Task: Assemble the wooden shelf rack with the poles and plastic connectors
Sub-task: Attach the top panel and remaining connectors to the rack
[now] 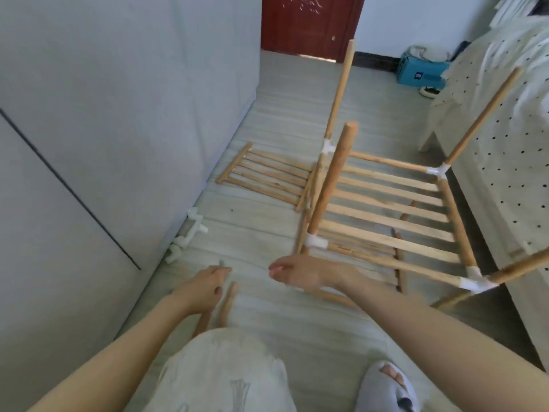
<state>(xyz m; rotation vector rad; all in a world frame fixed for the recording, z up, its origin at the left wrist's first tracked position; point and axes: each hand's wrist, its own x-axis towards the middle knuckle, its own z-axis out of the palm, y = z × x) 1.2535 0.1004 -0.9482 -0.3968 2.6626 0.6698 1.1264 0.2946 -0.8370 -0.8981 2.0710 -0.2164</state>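
Observation:
The part-built rack stands on the floor: a slatted wooden shelf [386, 209] with white plastic connectors [316, 240] at its corners and poles [329, 179] rising from them. A second slatted shelf [264, 176] lies flat beside it. Two loose poles [228, 301] lie near my knee. My left hand [205, 288] reaches down over these poles, fingers fairly straight, fingertips by a small pale piece [221, 264] on the floor. My right hand [300, 275] hovers, blurred, in front of the rack's near corner, its fingers loosely curled and holding nothing. Spare white connectors [190, 233] lie by the wall.
A white cabinet [118, 129] lines the left side. A bed with a dotted cover [505, 162] bounds the right, close to the rack. A red door [312, 22] and a blue box [420, 71] are at the far end. My knee [225, 370] and slipper [386, 388] are in front.

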